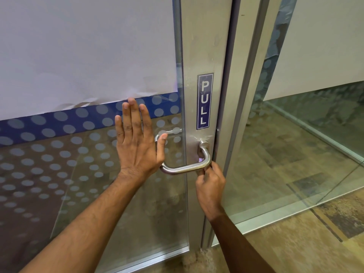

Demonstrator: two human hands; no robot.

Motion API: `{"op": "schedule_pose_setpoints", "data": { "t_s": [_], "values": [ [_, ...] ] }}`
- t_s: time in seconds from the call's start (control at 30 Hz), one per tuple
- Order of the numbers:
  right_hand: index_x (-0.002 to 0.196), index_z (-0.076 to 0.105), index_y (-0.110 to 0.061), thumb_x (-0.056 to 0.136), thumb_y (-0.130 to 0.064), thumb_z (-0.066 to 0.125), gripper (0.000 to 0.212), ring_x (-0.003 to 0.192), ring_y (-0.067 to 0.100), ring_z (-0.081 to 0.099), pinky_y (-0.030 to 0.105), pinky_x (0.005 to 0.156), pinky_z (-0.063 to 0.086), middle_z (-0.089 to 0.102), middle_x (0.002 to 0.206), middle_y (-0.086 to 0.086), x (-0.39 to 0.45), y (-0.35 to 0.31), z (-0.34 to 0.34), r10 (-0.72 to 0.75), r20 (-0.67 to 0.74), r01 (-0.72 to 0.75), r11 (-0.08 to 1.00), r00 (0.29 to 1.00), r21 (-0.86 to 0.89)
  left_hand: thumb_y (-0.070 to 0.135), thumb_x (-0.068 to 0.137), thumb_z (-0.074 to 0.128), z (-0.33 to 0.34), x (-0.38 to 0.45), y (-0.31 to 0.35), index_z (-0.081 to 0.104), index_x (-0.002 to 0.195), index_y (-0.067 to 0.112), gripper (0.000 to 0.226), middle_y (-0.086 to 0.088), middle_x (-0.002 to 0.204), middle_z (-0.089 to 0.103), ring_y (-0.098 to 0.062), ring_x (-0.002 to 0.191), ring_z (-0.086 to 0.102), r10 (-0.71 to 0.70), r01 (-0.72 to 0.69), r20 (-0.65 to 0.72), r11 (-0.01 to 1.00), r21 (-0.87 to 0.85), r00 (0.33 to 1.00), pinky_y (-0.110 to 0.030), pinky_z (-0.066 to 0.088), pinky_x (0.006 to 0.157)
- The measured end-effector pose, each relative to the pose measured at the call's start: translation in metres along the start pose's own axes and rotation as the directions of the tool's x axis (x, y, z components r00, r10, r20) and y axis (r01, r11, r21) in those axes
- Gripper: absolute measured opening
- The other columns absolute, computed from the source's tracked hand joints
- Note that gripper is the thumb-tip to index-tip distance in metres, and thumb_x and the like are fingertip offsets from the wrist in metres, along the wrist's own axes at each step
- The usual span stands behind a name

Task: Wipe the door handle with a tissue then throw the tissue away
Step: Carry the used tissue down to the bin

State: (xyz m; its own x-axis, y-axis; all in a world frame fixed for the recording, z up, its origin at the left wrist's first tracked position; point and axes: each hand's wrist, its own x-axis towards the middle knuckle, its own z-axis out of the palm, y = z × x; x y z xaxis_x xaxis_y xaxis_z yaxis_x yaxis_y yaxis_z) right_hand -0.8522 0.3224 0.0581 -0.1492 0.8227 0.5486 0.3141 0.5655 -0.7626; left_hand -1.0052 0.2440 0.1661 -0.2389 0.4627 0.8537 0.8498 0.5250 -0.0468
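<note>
Handle (183,169) of shiny metal, bent like a U, fixed to the door frame (199,56) just above the right hand (209,183). Looks hard, stiff and smooth, likely slippery under bare skin, and not going to bend or break. Probably best taken around the long round bar, where fingers can wrap all the way.

Tissue not in sight anywhere. Maybe tucked inside the curled right hand, maybe not there at all; cannot tell. If there, soft, light and easy to tear, so better rubbed gently.

Right hand up from below, fingers curled and pinching at the bar's right bend, knuckles facing out, wrist bent up a little. Holds the handle there, as far as can be seen.

Left hand (137,140) flat and spread, fingers straight and pointing up, gripping nothing. Lies against the glass door (88,174), or very close to it, just left of the handle, thumb reaching toward the bar's far end. Seems to steady the door.

Blue sign (204,101) saying PULL above the right hand. White paper (78,46) on the glass above the left fingertips. Grey dots all over the glass around the left arm. Brown patchy floor (315,233) to the right of the right arm.
</note>
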Motion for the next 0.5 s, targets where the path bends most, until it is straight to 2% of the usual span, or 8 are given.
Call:
{"op": "schedule_pose_setpoints", "data": {
  "t_s": [0.07, 0.17, 0.2, 0.27, 0.33, 0.43, 0.5],
  "values": [
    [0.096, 0.075, 0.001, 0.074, 0.014, 0.069, 0.027, 0.079, 0.023, 0.065, 0.034, 0.075, 0.055, 0.07, 0.09, 0.01, -0.003, 0.0, -0.003, -0.062, 0.041, 0.062, 0.998, 0.997, -0.013, 0.048, 0.094, 0.049, -0.004, -0.002, 0.0, 0.008, 0.152, -0.004, 0.089, -0.029, 0.158, 0.005, -0.025, 0.149, -0.02, 0.008, -0.008, 0.014, 1.0, -0.011, 1.0, -0.044, -0.008, 0.123],
    [0.076, 0.073, -0.001, 0.07, 0.015, 0.073, 0.017, 0.07, 0.025, 0.061, 0.026, 0.069, 0.047, 0.066, 0.075, 0.011, -0.014, -0.001, -0.002, -0.179, 0.082, 0.182, 0.983, 0.981, -0.029, 0.047, 0.092, 0.049, -0.012, -0.018, -0.003, 0.009, 0.153, -0.003, 0.089, -0.028, 0.16, 0.005, -0.032, 0.151, -0.006, 0.023, -0.02, 0.079, 0.999, -0.035, 0.997, -0.044, -0.006, 0.123],
    [0.076, 0.072, -0.002, 0.072, 0.014, 0.073, 0.016, 0.072, 0.023, 0.061, 0.025, 0.071, 0.046, 0.066, 0.076, 0.01, -0.019, 0.0, -0.001, -0.197, 0.093, 0.2, 0.98, 0.976, -0.023, 0.046, 0.092, 0.049, -0.015, -0.029, -0.005, 0.009, 0.153, -0.003, 0.089, -0.027, 0.161, 0.004, -0.032, 0.151, -0.004, 0.019, -0.014, 0.113, 0.999, -0.043, 0.993, -0.044, -0.005, 0.123],
    [0.092, 0.075, -0.004, 0.077, 0.01, 0.072, 0.021, 0.084, 0.019, 0.063, 0.021, 0.082, 0.048, 0.071, 0.09, 0.007, -0.03, 0.0, 0.001, -0.223, 0.13, 0.222, 0.975, 0.966, 0.025, 0.045, 0.09, 0.05, -0.021, -0.055, -0.012, 0.008, 0.154, -0.002, 0.09, -0.024, 0.162, 0.0, -0.031, 0.152, -0.006, -0.005, 0.012, 0.178, 0.999, -0.039, 0.984, -0.044, -0.003, 0.124],
    [0.107, 0.074, -0.006, 0.082, 0.005, 0.07, 0.028, 0.097, 0.017, 0.065, 0.026, 0.092, 0.05, 0.073, 0.105, 0.005, -0.041, -0.001, 0.001, -0.249, 0.18, 0.241, 0.968, 0.952, 0.065, 0.046, 0.091, 0.048, -0.029, -0.083, -0.02, 0.007, 0.155, -0.001, 0.089, -0.021, 0.163, -0.003, -0.03, 0.152, -0.007, -0.031, 0.031, 0.237, 1.0, 0.001, 0.971, -0.044, -0.002, 0.124],
    [0.113, 0.071, -0.004, 0.086, 0.006, 0.066, 0.029, 0.105, 0.019, 0.067, 0.038, 0.092, 0.054, 0.071, 0.112, 0.009, -0.052, -0.01, 0.004, -0.271, 0.219, 0.249, 0.96, 0.937, 0.126, 0.048, 0.092, 0.042, -0.042, -0.12, -0.032, 0.004, 0.156, 0.001, 0.088, -0.021, 0.164, -0.004, -0.029, 0.153, -0.006, -0.077, 0.059, 0.332, 0.996, 0.066, 0.94, -0.043, -0.002, 0.124],
    [0.113, 0.071, -0.001, 0.084, 0.012, 0.066, 0.031, 0.104, 0.022, 0.068, 0.034, 0.095, 0.053, 0.071, 0.111, 0.013, -0.06, -0.018, 0.008, -0.319, 0.233, 0.283, 0.943, 0.919, 0.176, 0.049, 0.093, 0.04, -0.051, -0.142, -0.039, 0.003, 0.156, 0.002, 0.087, -0.02, 0.164, -0.003, -0.029, 0.153, -0.005, -0.116, 0.082, 0.385, 0.991, 0.103, 0.915, -0.044, 0.001, 0.124]
  ]
}}
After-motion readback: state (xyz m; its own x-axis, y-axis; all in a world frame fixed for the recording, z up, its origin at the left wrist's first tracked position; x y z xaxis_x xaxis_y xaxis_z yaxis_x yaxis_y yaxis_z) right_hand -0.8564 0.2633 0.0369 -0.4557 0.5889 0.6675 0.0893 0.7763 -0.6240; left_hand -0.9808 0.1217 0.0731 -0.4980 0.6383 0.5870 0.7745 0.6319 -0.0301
